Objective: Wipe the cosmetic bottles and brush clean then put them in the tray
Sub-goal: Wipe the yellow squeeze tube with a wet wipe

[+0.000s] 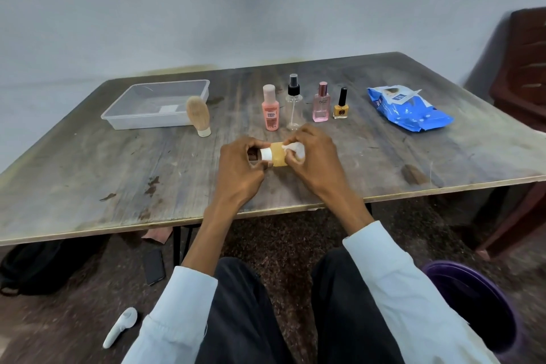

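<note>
On the worn grey wooden worktop [88, 156] the clear plastic tray [153, 106] sits far left, holding no bottle yet. The wiping step is under way: the left hand [240, 165] grips the white cap of a small amber bottle [277, 154] held sideways, while the right hand [313, 156] pinches a white wipe [295, 148] against it. Next the bottle should go left into the tray; the beige brush [198, 115] stands just beside it. Four bottles wait behind.

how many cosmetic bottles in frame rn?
5. Four stand in a row mid-table: peach bottle, clear spray bottle, pink perfume bottle, yellow nail polish. The fifth, an amber bottle, is held in both hands. None visible in the tray.
</note>
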